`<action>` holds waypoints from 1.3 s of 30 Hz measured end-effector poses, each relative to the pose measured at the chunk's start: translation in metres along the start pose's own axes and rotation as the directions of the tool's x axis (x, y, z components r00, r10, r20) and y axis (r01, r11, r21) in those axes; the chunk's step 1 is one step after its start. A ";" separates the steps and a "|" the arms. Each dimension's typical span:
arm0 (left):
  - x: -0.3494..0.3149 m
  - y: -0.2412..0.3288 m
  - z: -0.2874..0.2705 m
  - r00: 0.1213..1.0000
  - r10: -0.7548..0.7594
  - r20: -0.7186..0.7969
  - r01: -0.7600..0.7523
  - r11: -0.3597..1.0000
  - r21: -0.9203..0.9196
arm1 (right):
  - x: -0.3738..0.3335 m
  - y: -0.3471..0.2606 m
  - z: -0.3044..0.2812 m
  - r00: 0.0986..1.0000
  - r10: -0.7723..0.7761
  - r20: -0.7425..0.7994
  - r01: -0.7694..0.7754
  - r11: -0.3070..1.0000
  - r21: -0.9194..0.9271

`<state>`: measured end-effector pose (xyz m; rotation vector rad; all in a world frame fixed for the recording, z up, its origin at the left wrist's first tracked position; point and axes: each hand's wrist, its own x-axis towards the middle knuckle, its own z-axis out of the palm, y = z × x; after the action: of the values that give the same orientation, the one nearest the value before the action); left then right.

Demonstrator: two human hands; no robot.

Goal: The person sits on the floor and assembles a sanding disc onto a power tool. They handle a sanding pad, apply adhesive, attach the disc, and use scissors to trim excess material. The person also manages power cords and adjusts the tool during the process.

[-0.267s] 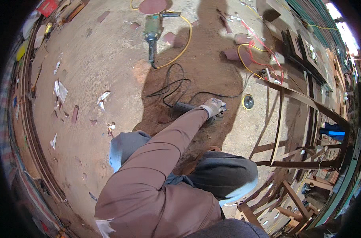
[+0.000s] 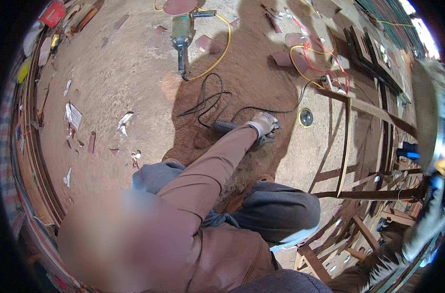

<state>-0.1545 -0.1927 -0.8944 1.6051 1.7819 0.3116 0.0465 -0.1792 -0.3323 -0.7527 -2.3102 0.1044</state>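
Note:
My left arm, in a brown sleeve, reaches across to the right. My left hand, in a pale glove, closes over the front end of a dark angle grinder lying on the floor. Part of the tool is hidden under the hand and sleeve. A black cord loops on the floor behind it. To the right of the hand lies a round black pad with a yellow rim. I cannot make out my right hand anywhere.
Ahead lies a green power tool with a red-brown disc. A wooden frame stands at right. Sandpaper scraps and red and yellow cords litter the floor. A large blurred pale shape fills the right edge.
A large blurred shape has come in at the right edge, with a fuzzy-edged grey form below it. The view has shifted slightly. My left hand stays on the grinder.

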 end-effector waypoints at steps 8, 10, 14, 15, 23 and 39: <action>-0.005 -0.011 -0.005 0.998 0.024 -0.062 -0.033 0.987 -0.155 | -0.155 0.081 0.189 0.903 0.125 0.412 -0.201 0.969 0.146; -0.006 -0.006 -0.017 0.994 0.112 0.008 -0.108 0.971 -0.212 | -0.218 0.115 0.232 0.882 0.245 0.403 -0.323 0.936 0.138; -0.011 -0.042 0.004 0.939 0.334 -0.082 -0.342 0.931 -0.127 | -0.309 0.161 0.296 0.895 0.204 0.397 -0.241 0.970 0.043; -0.013 -0.044 0.011 0.974 0.225 -0.029 -0.225 0.947 -0.231 | -0.336 0.175 0.309 0.892 0.209 0.400 -0.216 0.976 -0.027; -0.010 -0.039 0.024 0.973 0.118 -0.197 -0.154 0.971 -0.182 | -0.420 0.187 0.333 0.860 0.371 0.350 -0.343 0.929 -0.142; 0.010 -0.014 0.055 0.862 -0.311 -0.400 0.171 0.922 -0.348 | -0.249 0.190 0.431 0.786 0.068 0.614 -0.121 0.992 0.046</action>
<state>-0.1298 -0.2014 -0.9460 1.1284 2.1320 0.8486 0.0092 -0.1017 -0.8584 -0.8870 -2.8529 0.5662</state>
